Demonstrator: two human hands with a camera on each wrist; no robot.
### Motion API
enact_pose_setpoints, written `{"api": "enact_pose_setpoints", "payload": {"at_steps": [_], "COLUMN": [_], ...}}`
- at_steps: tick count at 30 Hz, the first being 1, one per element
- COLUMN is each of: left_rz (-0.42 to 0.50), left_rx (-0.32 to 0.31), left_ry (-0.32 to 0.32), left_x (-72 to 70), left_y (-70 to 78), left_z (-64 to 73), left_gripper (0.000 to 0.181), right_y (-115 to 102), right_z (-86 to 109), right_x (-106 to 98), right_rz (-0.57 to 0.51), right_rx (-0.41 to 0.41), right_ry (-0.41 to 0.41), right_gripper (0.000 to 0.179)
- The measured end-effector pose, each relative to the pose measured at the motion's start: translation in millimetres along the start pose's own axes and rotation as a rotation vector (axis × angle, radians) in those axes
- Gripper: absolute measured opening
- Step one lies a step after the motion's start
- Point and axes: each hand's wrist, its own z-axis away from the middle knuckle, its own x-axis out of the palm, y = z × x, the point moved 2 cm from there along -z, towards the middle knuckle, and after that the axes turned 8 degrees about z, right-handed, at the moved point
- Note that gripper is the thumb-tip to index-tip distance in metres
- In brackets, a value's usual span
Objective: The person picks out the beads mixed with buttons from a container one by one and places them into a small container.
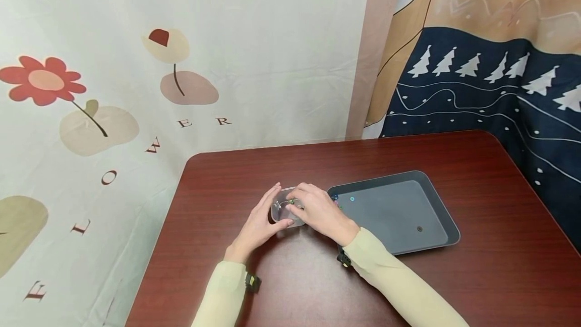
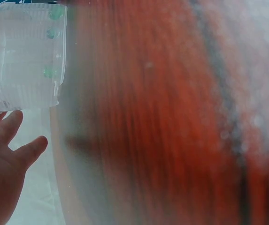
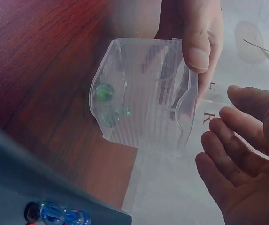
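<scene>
A clear plastic container [image 1: 280, 209] stands on the table, left of the tray. My left hand [image 1: 256, 228] grips its side, the thumb pressing near the rim in the right wrist view. My right hand [image 1: 317, 211] is over the container's mouth in the head view. Seen from the right wrist, its fingers are loosely bent beside the opening, and nothing shows between them. Several round, see-through green beads [image 3: 104, 93] lie at the container's bottom. They look blurred through the plastic in the left wrist view.
A grey rectangular tray [image 1: 390, 221] lies to the right. Its left end holds blue beads [image 3: 52, 212] and a dark round piece [image 3: 32, 212]. A small blue ring [image 1: 352, 199] and a brown disc [image 1: 419, 228] lie apart in it. Printed cloth [image 1: 281, 64] hangs behind the table.
</scene>
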Motion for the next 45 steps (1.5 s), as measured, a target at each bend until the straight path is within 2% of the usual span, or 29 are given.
{"api": "enact_pose_setpoints", "payload": {"at_steps": [8,20,28,39,45], "left_rz": [0.003,0.001,-0.01,-0.005,-0.006], "left_rx": [-0.01,-0.005,-0.007,-0.02,-0.021], "left_ry": [0.002,0.007,0.011,0.005,0.006], "left_x": [0.7,0.1,0.0,0.9,0.8], "left_y": [-1.0,-1.1,-1.1,-1.1,-1.4], "left_z": [0.3,-1.1,-1.2,-0.5,-0.5], "left_gripper": [0.095,0.095,0.097,0.097,0.097], "right_y": [1.2,16.0,32.9,58.8,70.5], "right_z": [-0.6,0.6,9.0,25.7,32.7], "right_x": [-5.8,-43.5,-58.9,-63.4,-63.4], "right_rz": [-0.037,-0.113,-0.132,-0.108,-0.064], "right_rx": [-0.004,0.04,0.097,0.117,0.148], "right_ry": [0.036,0.159,0.141,0.101,0.039], "right_gripper": [0.019,0.016,0.021,0.025,0.03]}}
